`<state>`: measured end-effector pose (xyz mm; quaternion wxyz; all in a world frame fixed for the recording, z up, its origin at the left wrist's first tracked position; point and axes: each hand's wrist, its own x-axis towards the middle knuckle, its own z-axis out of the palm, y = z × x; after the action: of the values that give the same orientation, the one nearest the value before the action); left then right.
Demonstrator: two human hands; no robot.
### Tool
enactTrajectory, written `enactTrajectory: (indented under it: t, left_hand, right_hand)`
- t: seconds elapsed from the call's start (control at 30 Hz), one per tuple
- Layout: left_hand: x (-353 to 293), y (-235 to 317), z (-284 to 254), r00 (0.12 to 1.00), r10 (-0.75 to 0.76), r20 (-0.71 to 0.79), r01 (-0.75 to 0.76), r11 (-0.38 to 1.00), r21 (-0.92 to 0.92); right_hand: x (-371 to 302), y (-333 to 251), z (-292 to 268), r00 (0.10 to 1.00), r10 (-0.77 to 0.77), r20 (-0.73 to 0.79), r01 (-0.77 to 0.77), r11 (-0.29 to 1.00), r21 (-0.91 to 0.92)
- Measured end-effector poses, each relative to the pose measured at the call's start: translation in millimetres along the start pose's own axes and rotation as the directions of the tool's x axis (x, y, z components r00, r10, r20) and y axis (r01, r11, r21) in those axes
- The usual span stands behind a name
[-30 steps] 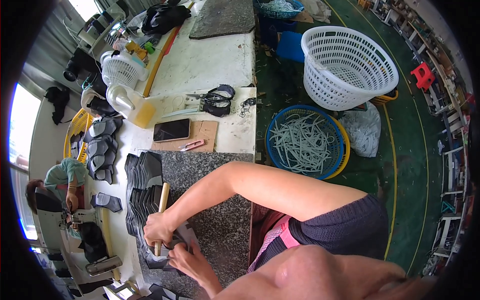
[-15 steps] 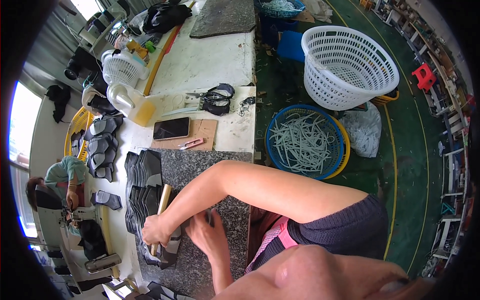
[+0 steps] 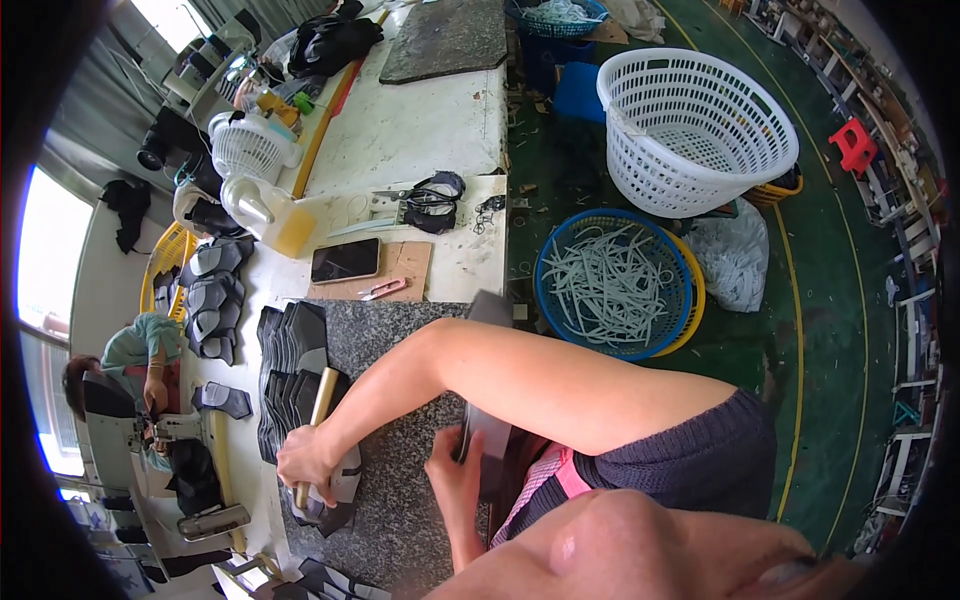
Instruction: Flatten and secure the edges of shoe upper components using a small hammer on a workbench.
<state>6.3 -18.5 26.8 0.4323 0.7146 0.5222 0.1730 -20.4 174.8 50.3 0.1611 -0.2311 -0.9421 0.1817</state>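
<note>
My right hand (image 3: pixel 308 463) is closed around a pale wooden handle (image 3: pixel 324 396). Its working end is hidden low down among the grey-black cut pieces, so I cannot tell which tool it is. Under and beside this hand lie overlapping rows of grey-and-black pieces (image 3: pixel 292 345) on a speckled stone slab (image 3: pixel 400 520). My left hand (image 3: pixel 458 490) pinches a dark grey flat piece (image 3: pixel 490 425) at the slab's right edge, close to my body. That piece is partly covered by my right forearm and blurred.
Beyond the slab lie a phone (image 3: pixel 345 261), pink snips (image 3: pixel 384 289) and black-handled scissors (image 3: pixel 432 200). A glue-coloured plastic container (image 3: pixel 285 225) stands farther left. On the floor are a blue basket of pale strips (image 3: pixel 610 290) and a white basket (image 3: pixel 690 130). Another person (image 3: pixel 150 350) works at a sewing machine.
My left hand has moved right, away from the rows, and the dark grey piece now shows at the slab's edge. My right hand stays over the rows with the wooden handle.
</note>
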Motion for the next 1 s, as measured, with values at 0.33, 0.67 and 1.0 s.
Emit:
enactTrajectory:
  t: [0.33, 0.67, 1.0]
  left_hand:
    - [-80, -71, -49, 0.977, -0.091, -0.192, 0.18, 0.836, 0.519]
    - [12, -39, 18, 0.901, 0.406, -0.156, -0.272, 0.806, 0.525]
    - [2, -2, -3, 0.988, -0.064, -0.144, 0.09, 0.978, 0.187]
  right_hand:
    - [-62, -46, -43, 0.921, 0.199, -0.336, 0.093, 0.724, 0.684]
    - [-148, -74, -45, 0.896, 0.105, -0.431, 0.294, 0.587, 0.754]
    - [-309, -39, -49, 0.905, 0.424, 0.015, -0.344, 0.713, 0.611]
